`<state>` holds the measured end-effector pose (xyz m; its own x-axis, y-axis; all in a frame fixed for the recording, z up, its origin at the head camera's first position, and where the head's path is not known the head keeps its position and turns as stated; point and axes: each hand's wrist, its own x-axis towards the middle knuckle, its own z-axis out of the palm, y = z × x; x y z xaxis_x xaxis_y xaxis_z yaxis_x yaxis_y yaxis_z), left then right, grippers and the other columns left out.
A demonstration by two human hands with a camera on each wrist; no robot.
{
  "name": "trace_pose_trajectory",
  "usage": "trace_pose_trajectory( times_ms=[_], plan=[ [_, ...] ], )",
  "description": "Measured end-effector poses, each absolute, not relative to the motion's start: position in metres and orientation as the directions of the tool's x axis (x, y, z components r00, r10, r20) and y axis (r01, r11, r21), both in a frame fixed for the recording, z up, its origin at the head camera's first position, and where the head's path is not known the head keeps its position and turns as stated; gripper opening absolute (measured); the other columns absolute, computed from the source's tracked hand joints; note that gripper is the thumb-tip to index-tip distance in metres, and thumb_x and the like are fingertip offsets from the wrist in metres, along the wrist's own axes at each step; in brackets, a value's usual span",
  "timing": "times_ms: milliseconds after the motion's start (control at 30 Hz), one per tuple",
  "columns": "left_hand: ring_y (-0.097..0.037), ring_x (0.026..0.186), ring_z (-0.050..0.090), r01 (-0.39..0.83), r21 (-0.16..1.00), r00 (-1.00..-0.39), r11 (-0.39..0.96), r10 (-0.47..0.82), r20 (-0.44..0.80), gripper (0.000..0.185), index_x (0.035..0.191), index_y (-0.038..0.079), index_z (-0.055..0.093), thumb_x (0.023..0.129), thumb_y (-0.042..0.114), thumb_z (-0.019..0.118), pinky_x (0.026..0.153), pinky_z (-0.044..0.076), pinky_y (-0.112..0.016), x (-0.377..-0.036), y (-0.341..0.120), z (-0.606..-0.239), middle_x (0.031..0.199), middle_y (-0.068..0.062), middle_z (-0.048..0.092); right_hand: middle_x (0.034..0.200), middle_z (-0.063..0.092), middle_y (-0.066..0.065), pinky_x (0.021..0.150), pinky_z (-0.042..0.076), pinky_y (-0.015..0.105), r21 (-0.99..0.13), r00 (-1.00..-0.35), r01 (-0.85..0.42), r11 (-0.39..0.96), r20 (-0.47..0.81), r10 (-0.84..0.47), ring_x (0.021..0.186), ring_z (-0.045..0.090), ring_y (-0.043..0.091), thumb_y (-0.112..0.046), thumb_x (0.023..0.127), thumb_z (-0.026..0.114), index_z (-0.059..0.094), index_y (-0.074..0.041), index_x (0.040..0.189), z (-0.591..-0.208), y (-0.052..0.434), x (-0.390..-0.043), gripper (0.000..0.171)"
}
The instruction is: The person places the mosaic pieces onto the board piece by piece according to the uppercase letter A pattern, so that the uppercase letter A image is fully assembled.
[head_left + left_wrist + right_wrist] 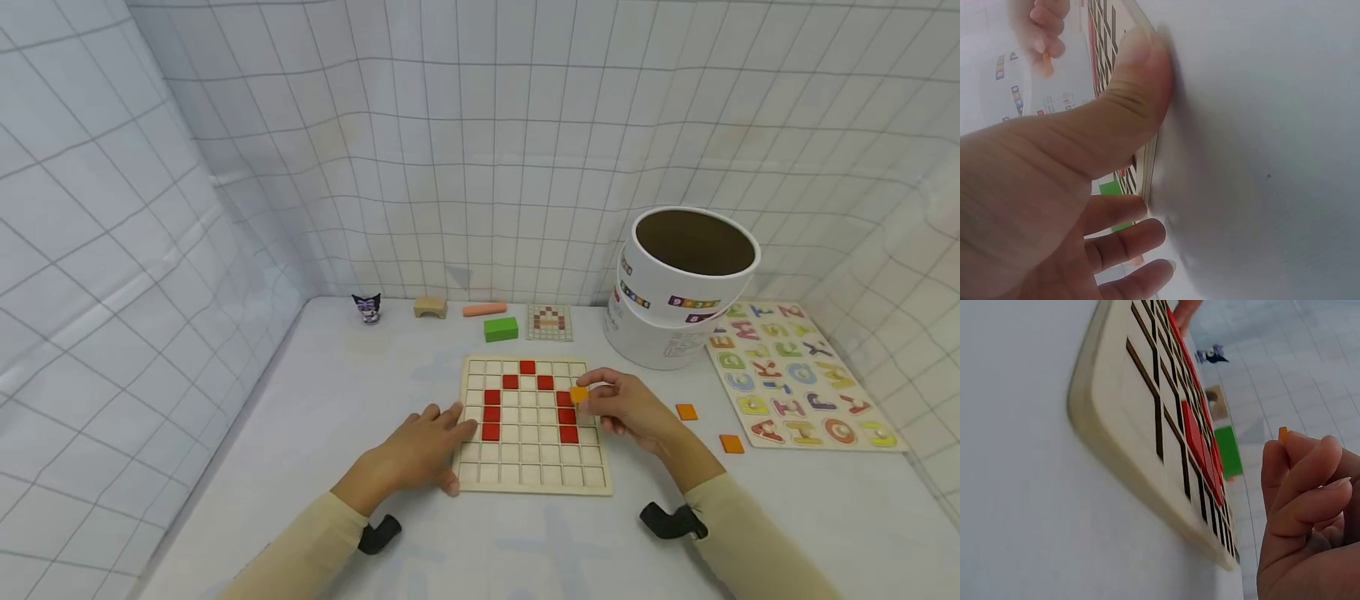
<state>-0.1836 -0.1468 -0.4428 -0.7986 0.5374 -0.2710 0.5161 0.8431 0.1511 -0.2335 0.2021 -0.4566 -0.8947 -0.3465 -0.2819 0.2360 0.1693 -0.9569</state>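
Note:
A wooden grid board (529, 476) lies flat on the white table, with red square tiles (491, 414) set in its cells in an arch-like outline. Against the board's left edge rests my left hand (423, 450), its thumb by the near corner and its fingers spread. My right hand (626, 408) pinches an orange square tile (579, 394) between thumb and fingertips, raised over the board's right side near the red tiles. The right wrist view shows only that tile's thin edge (1283, 435). Two more orange tiles (687, 412) lie on the table to the right.
Behind the board are a small pattern card (550, 322), a green block (501, 329), an orange stick (484, 309), a wooden arch block (431, 307) and a small figurine (367, 308). A white bucket (663, 333) and an alphabet puzzle board (802, 375) stand right. Gridded walls surround the table.

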Motion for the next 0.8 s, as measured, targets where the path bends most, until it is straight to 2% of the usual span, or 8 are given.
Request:
trace_pose_trajectory(
  times_ms=[233,467,633,800],
  plan=[
    [-0.034,0.133,0.044,0.506,0.144,-0.801,0.85,0.526,-0.285,0.093,0.152,0.019,0.048,0.072,0.048,0.087,0.107,0.04,-0.059,-0.184,-0.147,-0.445,0.162,-0.014,0.036,0.08,0.058,0.007,0.047,0.038,0.024,-0.921,-0.885,0.116,0.373,-0.266,-0.382,0.051,0.049,0.016,-0.012,0.09,0.076,0.063,-0.007,0.121,-0.458,0.139,-0.237,0.034],
    [-0.035,0.133,0.044,0.509,0.152,-0.799,0.847,0.53,-0.283,0.093,0.151,0.018,0.048,0.072,0.05,0.086,0.107,0.04,-0.059,-0.184,-0.148,-0.446,0.161,-0.015,0.038,0.071,0.056,0.0,0.057,0.038,0.029,-0.761,-0.915,-0.111,0.639,-0.173,-0.364,0.061,0.048,0.015,-0.012,0.086,0.078,0.068,-0.015,0.104,-0.463,0.096,-0.235,0.021],
    [-0.035,0.132,0.045,0.523,0.145,-0.799,0.84,0.542,-0.26,0.093,0.151,0.017,0.049,0.072,0.05,0.085,0.106,0.041,-0.058,-0.185,-0.148,-0.445,0.161,-0.015,0.039,0.07,0.056,-0.001,0.059,0.04,0.03,-0.688,-0.931,-0.166,0.706,-0.128,-0.343,0.068,0.052,0.017,-0.01,0.084,0.078,0.068,-0.015,0.099,-0.465,0.086,-0.235,0.019],
    [-0.035,0.133,0.045,0.524,0.144,-0.799,0.839,0.543,-0.257,0.093,0.151,0.017,0.05,0.072,0.05,0.086,0.106,0.042,-0.058,-0.185,-0.147,-0.445,0.16,-0.014,0.039,0.072,0.057,-0.001,0.06,0.041,0.03,-0.682,-0.933,-0.165,0.713,-0.125,-0.337,0.07,0.052,0.017,-0.01,0.084,0.079,0.069,-0.015,0.099,-0.465,0.085,-0.235,0.019]
  ],
)
